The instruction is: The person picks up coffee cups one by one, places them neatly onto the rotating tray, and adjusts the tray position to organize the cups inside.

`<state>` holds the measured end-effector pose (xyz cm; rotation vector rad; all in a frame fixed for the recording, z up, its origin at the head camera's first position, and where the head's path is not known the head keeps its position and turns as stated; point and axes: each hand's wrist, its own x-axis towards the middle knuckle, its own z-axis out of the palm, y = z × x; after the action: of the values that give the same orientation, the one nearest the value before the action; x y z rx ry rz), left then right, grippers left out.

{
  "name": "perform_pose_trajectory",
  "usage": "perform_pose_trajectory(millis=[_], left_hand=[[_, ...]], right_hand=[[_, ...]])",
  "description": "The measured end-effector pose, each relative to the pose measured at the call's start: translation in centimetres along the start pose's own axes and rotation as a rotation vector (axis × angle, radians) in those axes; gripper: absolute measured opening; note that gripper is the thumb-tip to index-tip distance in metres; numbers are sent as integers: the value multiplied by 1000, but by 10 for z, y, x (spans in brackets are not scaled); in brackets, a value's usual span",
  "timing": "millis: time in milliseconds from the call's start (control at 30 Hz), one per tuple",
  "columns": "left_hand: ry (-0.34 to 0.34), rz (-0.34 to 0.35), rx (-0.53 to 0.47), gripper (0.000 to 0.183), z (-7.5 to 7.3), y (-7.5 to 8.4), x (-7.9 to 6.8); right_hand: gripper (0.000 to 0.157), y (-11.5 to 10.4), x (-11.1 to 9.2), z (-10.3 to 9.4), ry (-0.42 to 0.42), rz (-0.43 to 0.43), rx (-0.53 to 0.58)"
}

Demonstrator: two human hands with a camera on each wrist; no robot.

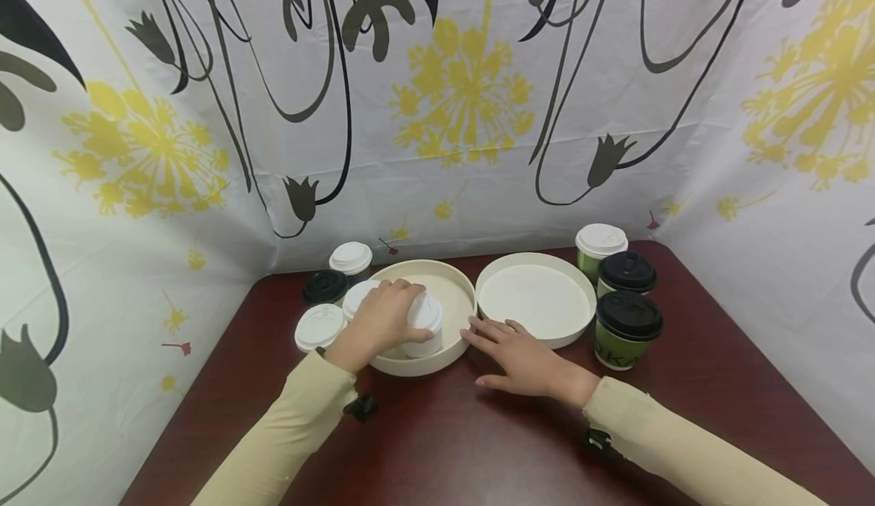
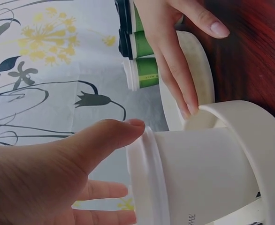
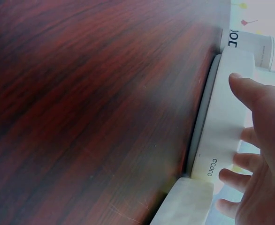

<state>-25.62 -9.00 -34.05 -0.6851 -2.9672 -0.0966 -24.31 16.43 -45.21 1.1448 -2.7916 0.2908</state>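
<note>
The head view shows us the left hand on a white cup that stands in the left tray. We see the grip as narrow around the lid: the thumb lies along the near side and the fingers reach behind. How firm the hold is, we cannot tell. The right hand is loose and holds nothing, fingers extended and spread, tips at the rims where the left tray meets the right tray. Just left of the gripped cup we find another white lid, partly hidden by the hand. Beside the right tray, three lidded cups stand in a row on the dark red table.
</note>
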Motion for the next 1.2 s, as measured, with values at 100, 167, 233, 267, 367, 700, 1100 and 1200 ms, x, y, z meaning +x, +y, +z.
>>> perform_pose_trajectory(millis=[100,167,233,267,367,700,1100,1200], left_hand=[[22,9,16,76,-2,4,-3],[53,32,22,74,-3,10,-7],[93,67,28,72,-6,17,-12],[110,84,24,71,-7,21,-14],[154,148,29,69,-8,35,-22],[84,283,17,78,9,72,-46],[-40,232,101,107,53,79,-54],[-17,227,126,109,61,78,-55]], right_hand=[[79,0,0,0,-2,2,-1],[79,-1,0,0,-1,3,-4],[79,-2,-1,-1,6,-1,-7],[79,-2,-1,-1,12,-5,-11],[78,-3,-1,-1,29,-17,-22],[79,-1,-2,0,28,-12,-27],[76,-2,-2,1,3,-1,-25],[77,-2,-1,2,2,-5,-36]])
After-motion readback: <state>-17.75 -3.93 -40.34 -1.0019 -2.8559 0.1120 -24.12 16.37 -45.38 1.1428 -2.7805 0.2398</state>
